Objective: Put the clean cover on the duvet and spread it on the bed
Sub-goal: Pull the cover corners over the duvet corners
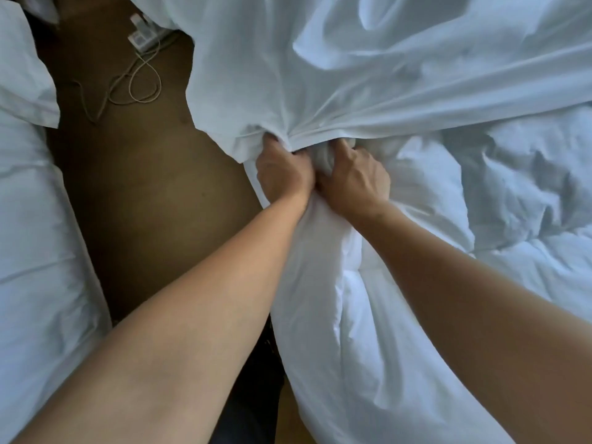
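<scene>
The smooth white duvet cover (368, 68) lies spread over the upper part of the bed, its edge bunched at the centre. My left hand (283, 173) grips that bunched edge, fingers curled into the cloth. Right beside it, my right hand (352, 181) holds a wad of fabric where the cover meets the puffy white duvet (480, 219). The duvet lies crumpled at the right and runs down under both forearms. Fingertips of both hands are buried in the folds.
A strip of brown floor (144, 193) runs between this bed and a second white bed (35, 251) at the left. A power strip (144, 36) and loose cables (134, 81) lie on the floor near the top. A pillow corner (22, 75) overhangs at upper left.
</scene>
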Demonstrator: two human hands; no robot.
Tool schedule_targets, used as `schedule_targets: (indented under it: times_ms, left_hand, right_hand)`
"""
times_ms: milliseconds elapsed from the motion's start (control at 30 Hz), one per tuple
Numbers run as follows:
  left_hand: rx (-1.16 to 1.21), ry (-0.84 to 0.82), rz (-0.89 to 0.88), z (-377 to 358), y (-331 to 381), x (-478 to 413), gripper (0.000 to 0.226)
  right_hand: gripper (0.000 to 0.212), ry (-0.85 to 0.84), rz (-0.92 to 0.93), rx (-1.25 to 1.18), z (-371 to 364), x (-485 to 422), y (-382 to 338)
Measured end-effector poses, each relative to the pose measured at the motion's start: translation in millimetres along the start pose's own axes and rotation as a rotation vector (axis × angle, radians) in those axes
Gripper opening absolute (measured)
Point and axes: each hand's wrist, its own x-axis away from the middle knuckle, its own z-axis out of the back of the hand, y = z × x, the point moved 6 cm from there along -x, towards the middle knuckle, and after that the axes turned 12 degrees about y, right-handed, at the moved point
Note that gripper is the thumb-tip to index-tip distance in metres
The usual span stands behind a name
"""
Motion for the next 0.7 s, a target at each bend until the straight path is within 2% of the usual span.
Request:
schedule_targets:
  times_ms: [100,167,300,367,400,433,467,533,567,600,633,700]
  left_hand:
    - [-0.024,0.006,-0.048,13,-8,5,0.039]
    - [-0.019,-0.042,-0.091,21,-11,11,0.04]
    - [-0.039,-0.238,-0.095,26,-19,23,0.039]
    - [-0.099,-0.35,-0.119,23,-26,36,0.011]
    - [-0.122,-0.408,-0.138,22,-28,45,0.015]
    - [-0.133,-0.43,-0.147,21,-32,51,0.026]
    - [-0.103,-0.426,-0.1,23,-35,54,0.025]
    - [-0.077,-0.363,-0.036,31,-40,53,0.012]
    - [-0.098,-0.342,-0.052,34,-40,50,0.011]
    - [-0.082,-0.35,-0.015,38,-40,46,0.01]
    - [-0.085,-0.365,-0.042,39,-39,41,0.01]
    - [-0.061,-0.387,-0.056,41,-34,36,0.012]
  right_hand:
    - [0.03,-0.039,-0.014,-0.018,-5,-5,-7]
    - [0.024,0.017,-0.008,-0.06,4,-6,-10]
    - [0.013,0.463,0.115,-0.369,61,-1,-20]
    - [0.009,0.7,0.184,-0.518,85,0,-15]
    - [0.016,0.756,0.155,-0.589,90,-3,-12]
    - [0.023,0.722,0.102,-0.607,84,-11,-8]
    - [0.03,0.561,0.084,-0.495,71,-22,-6]
    - [0.051,-0.073,0.097,0.131,8,-37,6]
    - [0.058,-0.36,0.088,0.333,-15,-35,17]
    - [0.062,-0.503,0.062,0.395,-22,-36,20]
    - [0.065,-0.543,0.082,0.456,-26,-40,20]
    - [0.067,-0.471,0.172,0.551,-18,-36,12]
